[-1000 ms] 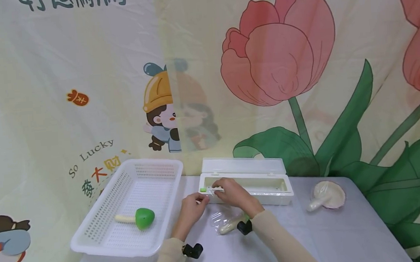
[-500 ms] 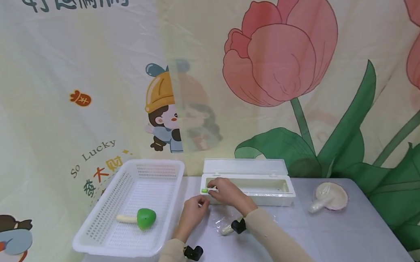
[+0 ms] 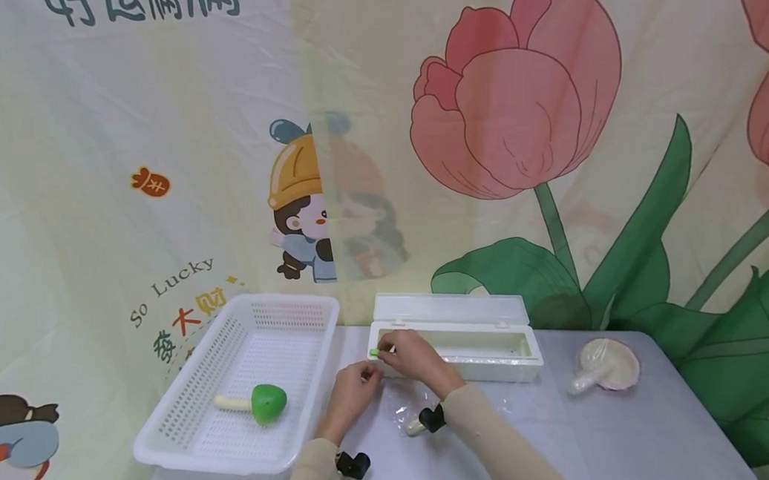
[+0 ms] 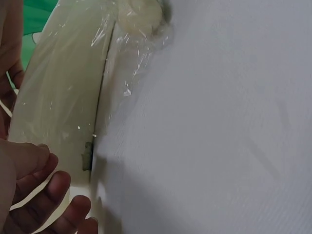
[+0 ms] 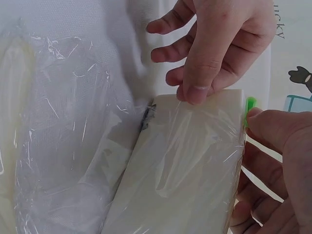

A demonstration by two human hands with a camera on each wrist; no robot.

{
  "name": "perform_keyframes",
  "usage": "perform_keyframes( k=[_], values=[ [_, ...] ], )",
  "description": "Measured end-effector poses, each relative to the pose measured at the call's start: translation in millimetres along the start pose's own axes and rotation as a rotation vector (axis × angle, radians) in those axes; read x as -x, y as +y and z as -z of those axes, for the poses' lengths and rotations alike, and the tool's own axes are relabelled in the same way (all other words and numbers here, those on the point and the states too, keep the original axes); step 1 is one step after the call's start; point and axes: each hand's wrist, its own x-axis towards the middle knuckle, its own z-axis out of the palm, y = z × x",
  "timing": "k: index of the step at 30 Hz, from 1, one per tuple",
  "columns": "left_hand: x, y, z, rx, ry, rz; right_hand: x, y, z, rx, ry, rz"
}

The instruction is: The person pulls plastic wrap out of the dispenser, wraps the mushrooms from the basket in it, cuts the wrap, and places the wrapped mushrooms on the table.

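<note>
A long white cling film dispenser (image 3: 494,368) lies across the table with its lid raised. Clear cling film (image 5: 185,161) covers its front wall and spreads onto the table. At the dispenser's left front corner, my left hand (image 3: 356,391) pinches the film edge between thumb and forefinger. My right hand (image 3: 419,356) is at the same end, its thumb pressed against the green slide cutter (image 5: 250,105) on the front rim and its fingers curled on the box's inner side. Below the right wrist, a pale elongated item (image 3: 414,425) lies on the film, partly hidden by the wrist camera.
A white perforated basket (image 3: 206,464) stands at the left, holding a toy mushroom (image 3: 269,403) with a green cap and cream stem. At the right of the table (image 3: 639,438) lies a film-wrapped pale mushroom (image 3: 607,366). A printed cloth (image 3: 359,63) hangs behind.
My right hand has shifted left along the front rim to the green slide cutter, its wrist now covering more of the pale item. The left hand stays at the box corner.
</note>
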Motion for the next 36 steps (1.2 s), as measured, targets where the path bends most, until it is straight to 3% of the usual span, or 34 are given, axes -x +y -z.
perform_keyframes(
  k=[4, 8, 18, 30, 36],
  values=[
    [-1.3, -3.1, 1.7, -0.036, 0.094, 0.055, -0.2, 0.3, -0.6, -0.006, 0.011, 0.007],
    [-4.5, -5.4, 1.7, -0.001, 0.151, 0.072, -0.4, 0.1, 0.2, 0.002, 0.020, 0.010],
    [-8.5, 0.9, 1.4, 0.144, 0.089, 0.059, -1.3, 0.0, -0.3, 0.005, 0.008, 0.018],
    [-10.8, -1.7, 0.3, 0.181, 0.097, -0.019, -1.1, -0.4, 0.4, 0.000, 0.014, 0.009],
    [-11.8, -0.1, 0.5, 0.186, 0.086, 0.025, -1.2, 0.2, 1.9, -0.003, 0.008, -0.007]
  ],
)
